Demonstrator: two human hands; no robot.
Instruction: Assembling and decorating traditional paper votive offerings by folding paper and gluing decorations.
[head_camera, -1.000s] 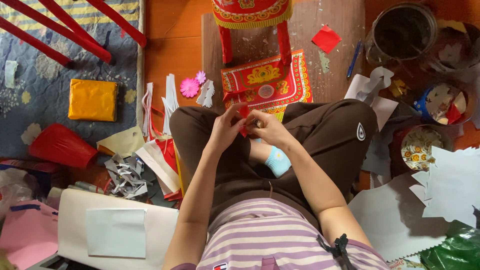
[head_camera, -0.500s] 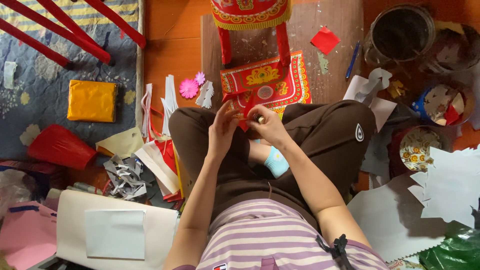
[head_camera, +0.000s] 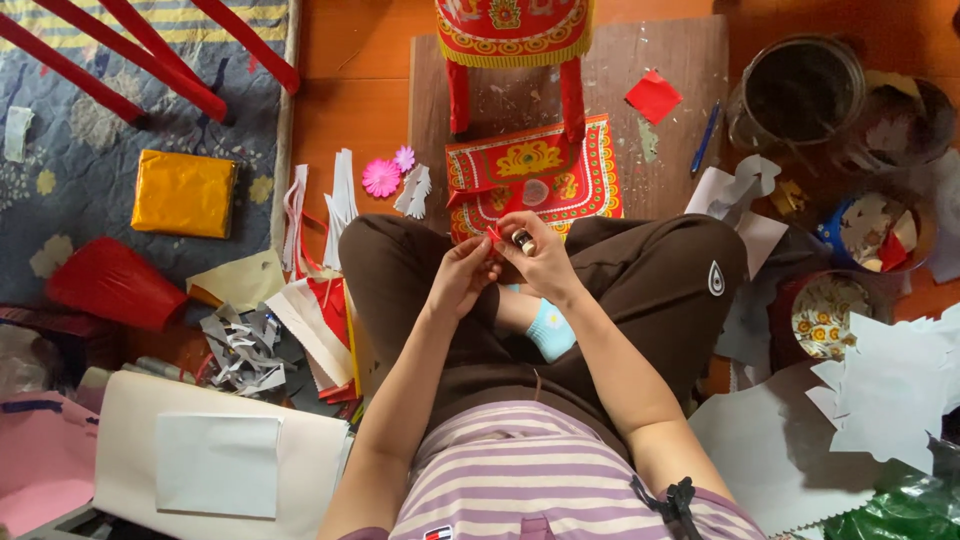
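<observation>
Red paper scrap (head_camera: 493, 236), pinched between both sets of fingertips, sits above the knees of a person seated cross-legged on an orange floor (head_camera: 350, 90). Compared with a second ago the hands have barely moved: they remain raised together over the lap, and only the small dark, cylinder-like object in the right hand now shows more plainly. That points to fine fiddling work going on in place, not a reach for new material.

From the left: a patterned blue rug (head_camera: 60, 180) carries a yellow foil packet (head_camera: 183, 193) and a red paper cone (head_camera: 113, 283); nearer the person lie shredded grey paper (head_camera: 240, 350) and a pale board with a white sheet (head_camera: 215, 463). The left hand (head_camera: 462, 278) is curled, thumb and forefinger closed on the scrap. The right hand (head_camera: 540, 262) meets it, fingers closed around the small dark cylinder (head_camera: 523, 241) while also touching the scrap. Beyond them stands a red-and-gold paper model (head_camera: 530, 165) on a brown board (head_camera: 660, 60), with a pink paper flower (head_camera: 381, 178) beside it. To the right sit a blue pen (head_camera: 705, 137), a dark round container (head_camera: 797, 90) and white cut-out shapes (head_camera: 890, 385).

The scrap is mostly hidden by fingers, so its shape cannot be told; the cylinder's kind is unclear. The model's top and the far-right containers are cut off by the frame.
</observation>
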